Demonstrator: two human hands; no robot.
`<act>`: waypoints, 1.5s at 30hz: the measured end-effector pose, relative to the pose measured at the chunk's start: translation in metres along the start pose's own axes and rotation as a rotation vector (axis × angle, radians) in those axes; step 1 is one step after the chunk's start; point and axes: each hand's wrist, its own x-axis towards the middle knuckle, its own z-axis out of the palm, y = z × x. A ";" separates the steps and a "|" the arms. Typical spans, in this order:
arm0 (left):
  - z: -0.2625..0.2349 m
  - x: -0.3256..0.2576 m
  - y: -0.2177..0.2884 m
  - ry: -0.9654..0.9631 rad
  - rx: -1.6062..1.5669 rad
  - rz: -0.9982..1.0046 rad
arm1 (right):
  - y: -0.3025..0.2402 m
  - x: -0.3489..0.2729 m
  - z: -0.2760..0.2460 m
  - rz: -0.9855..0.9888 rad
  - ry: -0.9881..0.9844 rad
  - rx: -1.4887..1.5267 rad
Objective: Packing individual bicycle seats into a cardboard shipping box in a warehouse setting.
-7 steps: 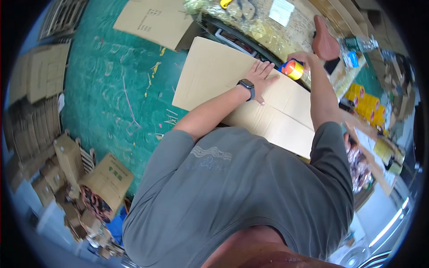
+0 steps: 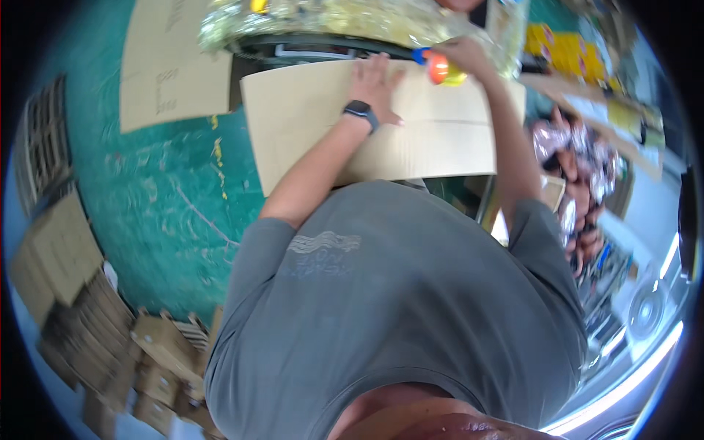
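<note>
A large sheet or box panel of plain brown cardboard (image 2: pixel 308 117) lies in front of me. My left hand (image 2: pixel 377 89), with a dark watch on the wrist, presses on it near its far edge, fingers spread. Farther right, my right hand (image 2: pixel 465 57) is closed around a tape dispenser (image 2: pixel 438 69) with a blue part, an orange-red core and yellow tape. The dispenser is at the cardboard's far edge; blur hides whether it touches. My right fingers are partly hidden behind it.
Beyond the cardboard is a bench (image 2: pixel 330 22) covered in clear and yellowish plastic wrap. Another cardboard panel (image 2: pixel 176 81) is at the far left, above the green floor (image 2: pixel 154 198). Yellow rolls (image 2: pixel 565 51) and plastic-wrapped brown items (image 2: pixel 576 169) are to the right; cardboard stacks (image 2: pixel 81 323) stand lower left.
The whole view has turned, so the cardboard's far edge runs more level. My right hand still grips the dispenser; my left hand stays spread on the cardboard.
</note>
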 end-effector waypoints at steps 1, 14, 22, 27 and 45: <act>0.001 -0.002 0.002 0.011 -0.003 0.025 | 0.016 -0.053 0.054 -0.042 0.346 0.134; 0.021 -0.013 0.018 0.053 0.047 0.138 | 0.029 -0.349 0.312 0.311 0.297 0.358; -0.037 -0.112 0.012 -0.228 -0.722 -0.174 | -0.049 -0.398 0.111 0.154 0.261 0.525; -0.116 -0.249 0.053 0.003 -1.681 0.209 | -0.128 -0.347 0.091 -0.763 0.538 0.418; 0.151 -0.332 -0.284 0.504 -1.390 -0.808 | -0.292 -0.181 0.156 -0.901 -0.130 -0.096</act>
